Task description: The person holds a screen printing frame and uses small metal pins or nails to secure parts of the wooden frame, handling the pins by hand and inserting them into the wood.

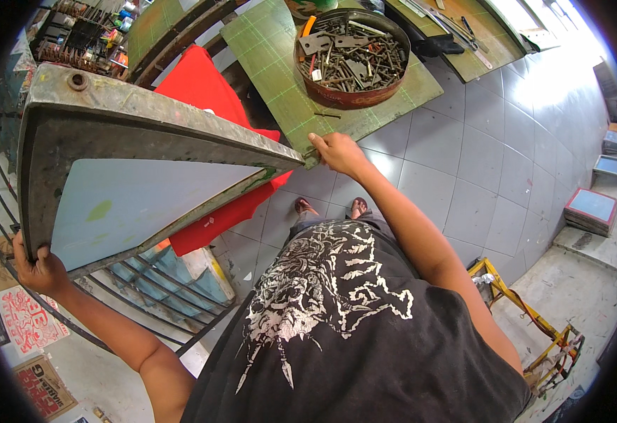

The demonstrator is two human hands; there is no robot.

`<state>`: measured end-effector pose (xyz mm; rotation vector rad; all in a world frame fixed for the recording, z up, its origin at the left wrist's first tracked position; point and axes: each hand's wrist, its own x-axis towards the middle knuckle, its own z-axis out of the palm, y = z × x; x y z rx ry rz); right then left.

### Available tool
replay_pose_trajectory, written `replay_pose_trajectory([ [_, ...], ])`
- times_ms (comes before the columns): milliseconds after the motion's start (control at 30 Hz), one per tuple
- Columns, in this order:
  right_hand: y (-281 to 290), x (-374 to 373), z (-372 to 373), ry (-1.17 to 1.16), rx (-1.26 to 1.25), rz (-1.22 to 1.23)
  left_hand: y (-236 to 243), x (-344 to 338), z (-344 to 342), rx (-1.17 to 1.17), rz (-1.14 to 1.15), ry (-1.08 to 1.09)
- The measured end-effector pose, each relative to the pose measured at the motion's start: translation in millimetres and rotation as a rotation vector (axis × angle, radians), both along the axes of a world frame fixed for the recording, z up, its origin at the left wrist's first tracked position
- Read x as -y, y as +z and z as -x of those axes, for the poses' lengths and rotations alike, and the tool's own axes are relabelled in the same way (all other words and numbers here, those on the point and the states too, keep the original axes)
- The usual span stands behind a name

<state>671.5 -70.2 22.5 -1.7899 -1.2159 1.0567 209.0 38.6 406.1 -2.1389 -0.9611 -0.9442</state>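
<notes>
My left hand (40,271) is closed round the lower left corner of a screen printing frame (160,113), which stands tilted up on my left. Its weathered border surrounds a pale blue mesh (132,204) with faint yellow-green stains. My right hand (338,153) is closed where the frame's right corner meets the corner of a green board (273,63); what its fingers grip is hidden. Red cloth (202,81) shows behind the frame and below it. On the board, a lone screw (327,115) lies between my right hand and a round tin (354,99) full of screws and metal plates.
Another green board (463,60) at the far right bears rulers and a black cloth item (439,46). Black metal bars (156,285) curve below the frame. A yellow metal stand (520,303) is by my right arm. Framed screens (590,208) are stacked farther right.
</notes>
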Motion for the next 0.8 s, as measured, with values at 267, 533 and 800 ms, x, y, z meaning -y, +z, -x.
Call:
replay_pose_trajectory([
  [267,-4,-1,-5,0.082,-0.044,-0.043,-1,-2,-4,0.012,-0.022,-0.010],
  [533,2,11,-3,0.044,-0.123,-0.104,0,0,-5,0.020,0.046,0.008],
  [800,3,8,2,-0.005,0.101,-0.131,0,0,-5,0.011,0.042,0.014],
])
